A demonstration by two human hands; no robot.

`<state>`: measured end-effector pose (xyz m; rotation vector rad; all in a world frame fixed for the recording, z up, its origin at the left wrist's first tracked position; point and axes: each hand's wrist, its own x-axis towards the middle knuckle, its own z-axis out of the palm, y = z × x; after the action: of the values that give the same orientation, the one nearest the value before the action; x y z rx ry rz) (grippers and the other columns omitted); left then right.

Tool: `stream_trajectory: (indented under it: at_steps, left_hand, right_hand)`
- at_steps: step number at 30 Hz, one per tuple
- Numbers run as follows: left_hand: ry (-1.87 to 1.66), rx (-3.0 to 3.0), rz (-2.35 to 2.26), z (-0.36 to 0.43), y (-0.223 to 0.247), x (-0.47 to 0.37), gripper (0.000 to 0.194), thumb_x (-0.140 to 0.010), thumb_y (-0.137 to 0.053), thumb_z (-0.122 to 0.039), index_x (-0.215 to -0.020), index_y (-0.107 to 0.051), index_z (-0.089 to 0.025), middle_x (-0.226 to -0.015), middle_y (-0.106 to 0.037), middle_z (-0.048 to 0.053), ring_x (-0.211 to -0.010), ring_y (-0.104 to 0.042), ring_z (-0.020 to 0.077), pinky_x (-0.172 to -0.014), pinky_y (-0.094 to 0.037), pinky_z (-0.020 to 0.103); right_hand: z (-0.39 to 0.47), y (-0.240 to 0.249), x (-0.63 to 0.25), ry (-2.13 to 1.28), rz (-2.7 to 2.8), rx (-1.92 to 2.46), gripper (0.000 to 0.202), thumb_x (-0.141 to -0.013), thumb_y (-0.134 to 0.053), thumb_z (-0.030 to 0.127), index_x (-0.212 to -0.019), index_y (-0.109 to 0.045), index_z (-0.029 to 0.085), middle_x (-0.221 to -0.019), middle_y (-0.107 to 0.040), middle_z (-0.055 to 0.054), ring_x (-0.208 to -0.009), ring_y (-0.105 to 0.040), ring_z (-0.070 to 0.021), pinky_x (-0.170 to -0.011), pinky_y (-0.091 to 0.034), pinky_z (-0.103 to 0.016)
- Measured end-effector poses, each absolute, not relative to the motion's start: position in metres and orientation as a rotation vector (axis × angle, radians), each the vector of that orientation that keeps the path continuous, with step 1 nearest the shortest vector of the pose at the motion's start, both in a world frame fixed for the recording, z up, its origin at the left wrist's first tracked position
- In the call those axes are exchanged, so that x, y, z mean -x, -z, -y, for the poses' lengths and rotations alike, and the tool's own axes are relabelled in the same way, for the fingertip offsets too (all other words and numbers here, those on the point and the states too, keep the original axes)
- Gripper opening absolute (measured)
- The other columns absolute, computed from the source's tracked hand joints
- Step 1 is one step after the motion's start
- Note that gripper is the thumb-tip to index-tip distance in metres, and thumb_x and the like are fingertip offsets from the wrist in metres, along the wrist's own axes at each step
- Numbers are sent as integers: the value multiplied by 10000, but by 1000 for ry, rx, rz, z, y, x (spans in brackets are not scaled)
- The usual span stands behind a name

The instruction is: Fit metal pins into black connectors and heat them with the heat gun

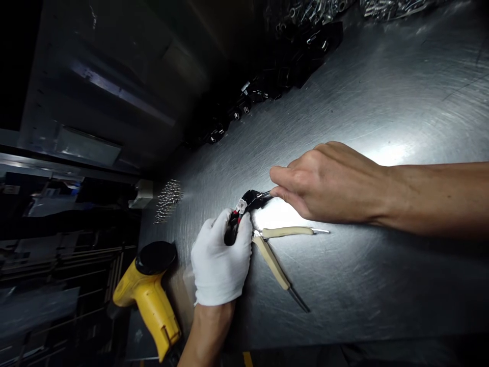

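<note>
My left hand (pixel 222 257), in a white glove, grips a small black part (pixel 250 200) with red bits and a clear piece (pixel 241 206) on it. My bare right hand (pixel 330 183) is closed, its thumb and forefinger pinching a thin metal shaft (pixel 264 195) that meets the black part. What else the right hand's fingers enclose is hidden. Just below the part, pliers with cream handles (pixel 273 262) lie spread on the metal table (pixel 344 285), their head close to the gloved fingers.
A yellow and black tool (pixel 153 300) stands at the lower left. Small metal pins (pixel 168 200) lie in rows beyond the left hand. Black parts (pixel 263 89) line the table's far edge, with bagged metal pieces (pixel 393 7) at the top.
</note>
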<state>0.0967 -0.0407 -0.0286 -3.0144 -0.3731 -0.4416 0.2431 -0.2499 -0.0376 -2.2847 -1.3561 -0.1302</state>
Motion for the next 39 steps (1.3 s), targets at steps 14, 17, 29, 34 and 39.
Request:
stream_trajectory:
  at_steps: [14, 17, 29, 34, 39]
  left_hand:
    - [455, 3023, 490, 46, 29, -96, 191, -953, -653, -403, -907, -689, -221, -746, -606, -6, -707, -593, 168, -683, -407, 287]
    - [455, 3046, 513, 44, 30, -96, 196, -949, -655, -415, -915, -682, -224, -776, -627, 0, -725, -600, 178, -691, -418, 299]
    - [421, 3260, 471, 33, 26, -99, 52, -908, -638, -270, -874, -630, -231, -813, -588, -11, -760, -570, 181, -709, -430, 322]
    - [514, 3172, 341, 27, 26, -97, 86, -865, -646, -233, -948, -649, -212, -826, -590, 11, -760, -568, 198, -711, -440, 335]
    - [535, 3021, 257, 27, 25, -96, 61, -824, -627, -159, -822, -613, -219, -752, -548, 10, -707, -527, 195, -672, -392, 326]
  right_hand:
    - [247, 40, -242, 163, 1266, 2288, 252, -1002, -550, 225, -756, -586, 184, -505, -463, 31, -428, -256, -106, -444, -181, -278]
    - [247, 40, -242, 153, 1255, 2284, 258, -1006, -537, 226, -754, -571, 184, -503, -468, 31, -423, -268, -104, -440, -180, -275]
    - [257, 39, -259, 130, 1367, 2219, 270, -1015, -528, 345, -809, -610, 193, -533, -502, 19, -466, -253, -121, -493, -155, -302]
    - [259, 38, -264, 185, 1470, 2149, 281, -1027, -496, 337, -811, -612, 199, -549, -547, 1, -466, -308, -142, -516, -139, -330]
    - [259, 35, -264, 204, 1550, 2107, 275, -1032, -504, 328, -803, -591, 203, -581, -588, 3, -472, -402, -152, -525, -142, -340]
